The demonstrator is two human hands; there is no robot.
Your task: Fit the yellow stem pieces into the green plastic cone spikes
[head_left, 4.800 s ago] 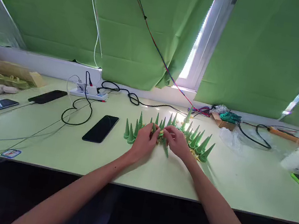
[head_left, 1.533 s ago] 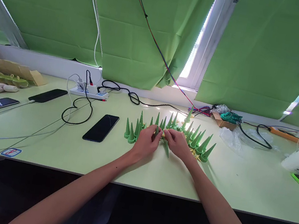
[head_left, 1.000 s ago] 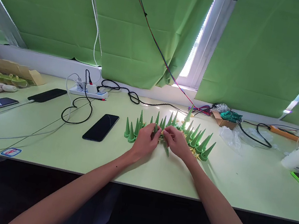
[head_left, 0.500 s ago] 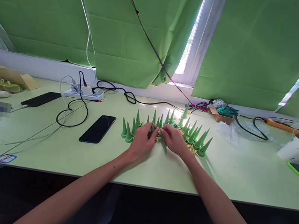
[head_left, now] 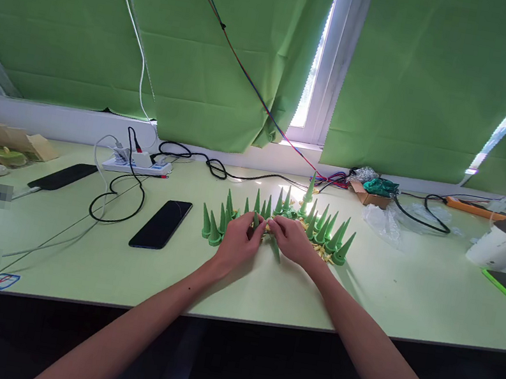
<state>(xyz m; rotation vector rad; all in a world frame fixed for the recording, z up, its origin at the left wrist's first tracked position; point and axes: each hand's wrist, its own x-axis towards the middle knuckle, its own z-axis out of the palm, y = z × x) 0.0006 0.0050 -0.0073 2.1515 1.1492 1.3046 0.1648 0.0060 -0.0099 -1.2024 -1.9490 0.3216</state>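
Note:
Green cones (head_left: 341, 251) stand in a spread group on the pale green table, with small yellow pieces (head_left: 323, 252) among them. My left hand (head_left: 241, 238) is closed on a green cone (head_left: 256, 220) at the near side of the group. Just to its right, my right hand (head_left: 292, 240) has its fingers pinched close to the left fingertips. A green cone (head_left: 274, 249) slants downward beneath the right fingers. What the right fingertips hold is too small to make out.
A black phone (head_left: 160, 224) lies left of the cones. Behind it are a power strip (head_left: 138, 164) and looped black cables (head_left: 219, 168). At the right are a small cardboard box (head_left: 372, 198), clear plastic (head_left: 380, 224) and a white cylinder (head_left: 500, 247).
The camera view has shifted and tilted slightly. Both hands stay together at the same part of the cone group, with hardly any change in the fingers.

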